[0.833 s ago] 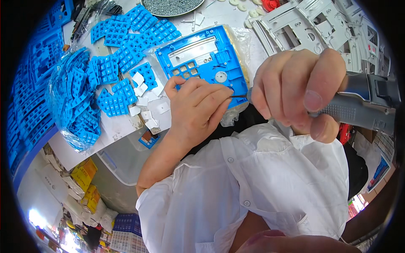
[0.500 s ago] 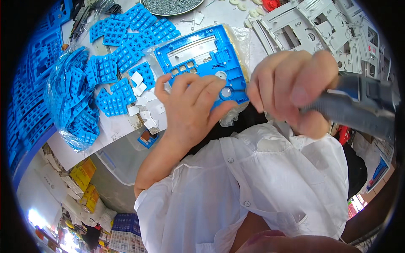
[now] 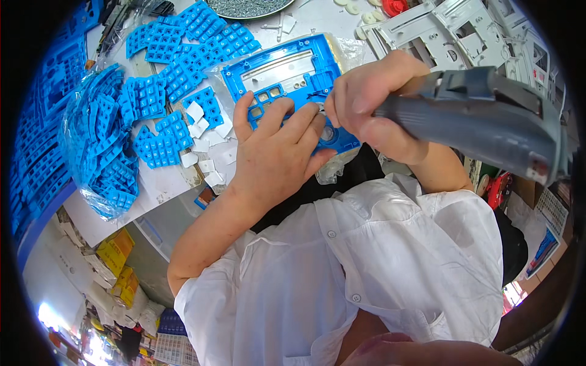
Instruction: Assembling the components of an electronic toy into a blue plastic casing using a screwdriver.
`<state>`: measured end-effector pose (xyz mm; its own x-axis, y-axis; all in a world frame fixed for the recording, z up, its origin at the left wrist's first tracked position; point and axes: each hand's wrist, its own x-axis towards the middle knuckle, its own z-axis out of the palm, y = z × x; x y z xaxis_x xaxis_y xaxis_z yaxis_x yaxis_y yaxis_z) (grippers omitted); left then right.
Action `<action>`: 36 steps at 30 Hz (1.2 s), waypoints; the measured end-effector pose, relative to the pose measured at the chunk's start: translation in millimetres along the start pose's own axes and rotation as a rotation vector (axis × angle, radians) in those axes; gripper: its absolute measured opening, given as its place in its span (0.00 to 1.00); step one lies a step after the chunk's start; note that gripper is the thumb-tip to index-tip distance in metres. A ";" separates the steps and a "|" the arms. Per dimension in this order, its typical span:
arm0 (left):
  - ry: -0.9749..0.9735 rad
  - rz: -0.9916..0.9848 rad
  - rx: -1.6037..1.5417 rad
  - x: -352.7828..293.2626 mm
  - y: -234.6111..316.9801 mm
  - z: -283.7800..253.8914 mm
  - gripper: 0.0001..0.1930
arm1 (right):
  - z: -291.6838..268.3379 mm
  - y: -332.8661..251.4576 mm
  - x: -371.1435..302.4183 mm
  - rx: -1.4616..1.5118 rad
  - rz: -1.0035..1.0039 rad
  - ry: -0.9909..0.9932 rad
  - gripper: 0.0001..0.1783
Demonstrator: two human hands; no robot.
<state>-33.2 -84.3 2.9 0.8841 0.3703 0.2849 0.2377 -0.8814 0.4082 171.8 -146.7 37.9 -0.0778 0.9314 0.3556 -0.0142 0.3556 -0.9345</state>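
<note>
A blue plastic housing [image 3: 322, 80] with square key holes and a long slot lies on a plastic-wrapped block at the table's front edge. My left hand [image 3: 268, 149] rests on its near left part, fingers spread and fingertips against it. My right hand [image 3: 381, 100] is wrapped round a grey and black electric screwdriver [image 3: 470, 119], held nearly level over the housing's right side. The tool's tip is hidden behind my right fingers. Beside my left hand lie several small white square pieces [image 3: 198, 128].
Blue number keypads [image 3: 174, 79] and a clear bag of blue parts [image 3: 101, 143] cover the left side. A round tray of screws [image 3: 250, 7] stands at the back. White plastic panels [image 3: 421, 46] are piled at the right, near a red object [image 3: 395, 6].
My right hand has moved left and up over the housing with the screwdriver, which shows more fully. My left hand has shifted only slightly and stays on the housing.
</note>
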 end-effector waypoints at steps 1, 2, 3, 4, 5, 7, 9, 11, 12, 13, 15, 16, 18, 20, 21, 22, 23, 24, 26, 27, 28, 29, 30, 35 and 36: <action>0.011 0.000 0.000 -0.6 0.0 0.0 0.22 | 1.1 2.1 -1.4 -0.055 0.021 -0.033 0.11; 0.022 0.000 0.001 -0.8 -0.3 0.4 0.22 | 2.3 3.3 -1.0 -0.074 0.022 -0.051 0.10; 0.034 -0.001 0.002 -1.0 -0.3 0.7 0.21 | 3.7 4.5 -1.4 -0.093 0.024 -0.067 0.10; 0.040 -0.003 -0.007 -0.3 -0.2 0.7 0.21 | 4.7 4.1 0.8 -0.080 0.004 -0.068 0.09; 0.046 -0.005 -0.016 0.1 0.4 1.4 0.20 | 5.9 3.5 3.2 -0.068 -0.015 -0.069 0.09; 0.033 -0.006 -0.025 1.5 1.0 1.4 0.19 | 9.0 4.9 6.9 -0.035 -0.058 -0.071 0.08; -0.004 -0.003 -0.028 2.4 1.1 0.2 0.18 | 7.8 8.3 8.8 -0.010 -0.069 -0.088 0.08; -0.016 -0.001 -0.027 0.3 -0.3 -0.2 0.19 | 2.0 9.7 10.6 -0.011 -0.040 -0.118 0.11; -0.022 0.000 -0.025 -1.3 -1.2 -1.1 0.20 | -1.5 8.0 13.4 0.053 0.010 -0.103 0.14; -0.016 0.005 -0.063 -2.2 -2.2 -3.4 0.20 | -5.6 3.2 16.6 0.108 0.012 -0.103 0.17; -0.004 0.008 -0.136 -7.1 -6.4 -13.6 0.19 | -15.6 -10.9 26.1 0.200 -0.041 -0.117 0.21; 0.043 -0.037 -0.122 -12.9 -8.0 -21.9 0.19 | -20.3 -19.3 31.2 0.243 -0.091 -0.126 0.23; 0.128 -0.093 -0.113 -19.0 -14.8 -41.0 0.20 | -36.4 -32.3 31.4 0.225 -0.160 -0.128 0.27; 0.275 -0.197 -0.063 -38.6 -33.6 -41.2 0.17 | -53.5 -31.6 34.8 0.184 -0.188 -0.159 0.29; 0.280 -0.235 -0.061 -46.1 -40.6 -40.7 0.16 | -49.1 -36.3 31.0 0.130 -0.126 0.059 0.26; 0.282 -0.284 -0.049 -56.1 -43.6 -44.4 0.15 | -39.2 -43.2 35.3 0.096 -0.049 0.273 0.24; 0.283 -0.332 -0.037 -63.8 -43.1 -46.7 0.14 | -29.8 -50.8 39.3 0.076 0.032 0.474 0.21; 0.273 -0.355 -0.038 -69.8 -39.4 -48.0 0.13 | -48.3 -40.7 42.1 0.015 -0.023 0.463 0.23; 0.262 -0.408 -0.024 -84.0 -33.4 -50.9 0.10 | -41.3 -50.0 57.6 -0.083 -0.041 0.531 0.27; 0.265 -0.415 -0.071 -91.0 -31.5 -48.2 0.10 | -37.8 -55.1 64.1 -0.136 -0.044 0.566 0.29; 0.265 -0.412 -0.112 -93.9 -31.8 -49.3 0.09 | -37.4 -56.3 68.4 -0.272 -0.084 0.654 0.29; 0.266 -0.421 -0.133 -97.6 -32.3 -55.6 0.09 | -51.6 -53.4 65.4 -0.354 -0.090 0.660 0.29; 0.284 -0.418 -0.121 -97.0 -35.0 -62.0 0.07 | -65.9 -51.0 61.0 -0.442 -0.096 0.671 0.28; 0.298 -0.439 0.217 -88.6 -73.2 -110.0 0.05 | -67.0 -76.7 13.9 -0.537 -0.442 0.840 0.12; 0.298 -0.414 0.292 -80.6 -82.2 -118.2 0.05 | -59.8 -77.2 3.5 -0.429 -0.554 0.862 0.17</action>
<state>-171.6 -7.1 48.9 0.5528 0.7302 0.4015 0.6774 -0.6744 0.2938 232.2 -166.3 112.2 0.5541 0.3183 0.7692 0.5268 0.5814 -0.6200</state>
